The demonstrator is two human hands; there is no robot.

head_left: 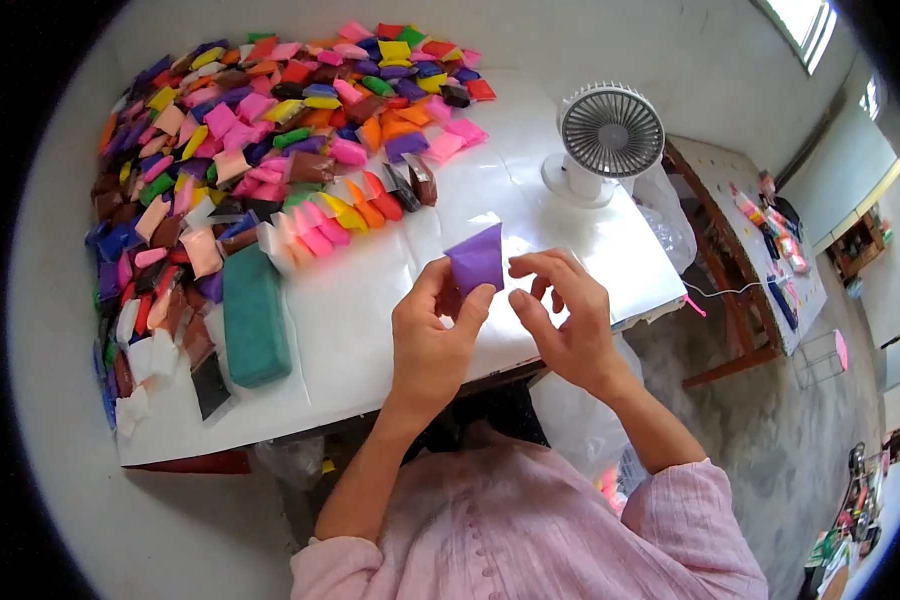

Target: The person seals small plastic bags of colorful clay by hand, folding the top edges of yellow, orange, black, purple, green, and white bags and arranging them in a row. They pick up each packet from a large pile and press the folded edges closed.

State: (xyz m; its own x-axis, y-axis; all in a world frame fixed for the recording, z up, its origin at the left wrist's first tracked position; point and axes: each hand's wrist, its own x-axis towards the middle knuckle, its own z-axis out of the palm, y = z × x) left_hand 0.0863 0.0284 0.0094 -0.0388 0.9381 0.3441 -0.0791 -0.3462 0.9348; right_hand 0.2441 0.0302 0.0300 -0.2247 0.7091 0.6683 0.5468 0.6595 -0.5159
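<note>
Between the thumb and fingers of my left hand [437, 328] is a small purple packet [478, 259], held up over the white table. My right hand [562, 312] hovers just to its right, fingers curled and apart, with nothing in them. Left of my hands, a row of filled packets lies side by side, among them a yellow packet [343, 212], a red packet [381, 197] and a brown packet [423, 184]. A green block [253, 315] rests at the near end of that row.
A big heap of coloured packets [260, 120] covers the left and back of the white table [370, 330]. At the back right stands a white fan [610, 135] with a cable. Beyond the table edge is a second table [740, 210] with coloured items.
</note>
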